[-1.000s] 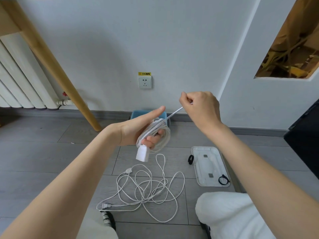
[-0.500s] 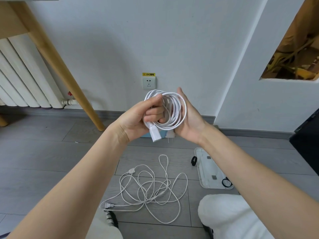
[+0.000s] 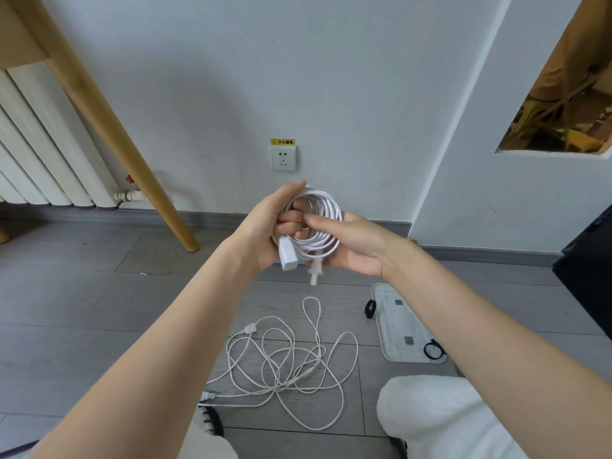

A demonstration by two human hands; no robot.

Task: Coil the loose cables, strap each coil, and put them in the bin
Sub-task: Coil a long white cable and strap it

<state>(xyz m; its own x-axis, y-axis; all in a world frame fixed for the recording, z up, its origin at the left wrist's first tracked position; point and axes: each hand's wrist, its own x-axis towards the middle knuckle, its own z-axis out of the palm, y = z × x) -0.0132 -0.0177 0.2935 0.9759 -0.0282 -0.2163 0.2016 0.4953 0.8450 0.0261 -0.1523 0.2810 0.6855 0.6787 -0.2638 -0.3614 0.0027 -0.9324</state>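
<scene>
Left hand (image 3: 265, 233): fingers curled through the white coil (image 3: 314, 223), gripping it; socket end (image 3: 286, 258) and plug (image 3: 314, 273) hang below at 6 o'clock. Right hand (image 3: 351, 243): palm cupped under the coil's 3 o'clock side, forefinger laid across the loops, steadying rather than clamping.

Change: a second ago the right hand was drawing the last tail of cable taut at 2 o'clock from the left; half a second ago both hands closed on the finished loop. Now the tail is gone, both ends dangle free. Judgement: winding of this cable is done; strapping comes next.

Outward: second cable (image 3: 291, 362) lies loose and tangled on the floor at 6 o'clock. White tray (image 3: 397, 329) at 4 o'clock, one black strap (image 3: 370, 309) at its left edge, another (image 3: 433, 349) at its lower right corner. Bin not visible, hidden behind the hands.

Writing: yellow label (image 3: 283, 142) above the wall socket (image 3: 283, 159), reads 小心触电.
</scene>
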